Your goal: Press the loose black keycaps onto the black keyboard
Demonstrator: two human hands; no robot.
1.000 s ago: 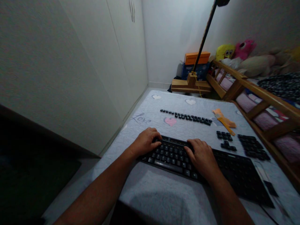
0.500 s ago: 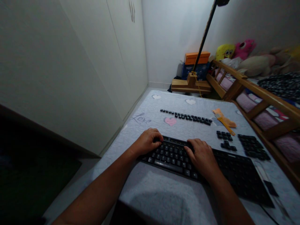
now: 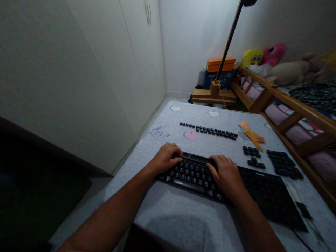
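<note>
Keyboard (image 3: pixel 194 177), beneath left fingers (image 3: pixel 179 152) and right fingers (image 3: pixel 228 163), keycaps (image 3: pixel 216 132) (loose) beyond

Your left hand (image 3: pixel 167 158) is on the far left corner of the black keyboard (image 3: pixel 194 174), your right hand (image 3: pixel 226 175) across its middle. Beyond, you have loose keycaps (image 3: pixel 205 131) laid in rows.

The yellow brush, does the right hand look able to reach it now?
Probably yes: the right hand rests on the keyboard, and nothing tall stands between it and the yellow brush; only low loose keycaps lie near.
</note>
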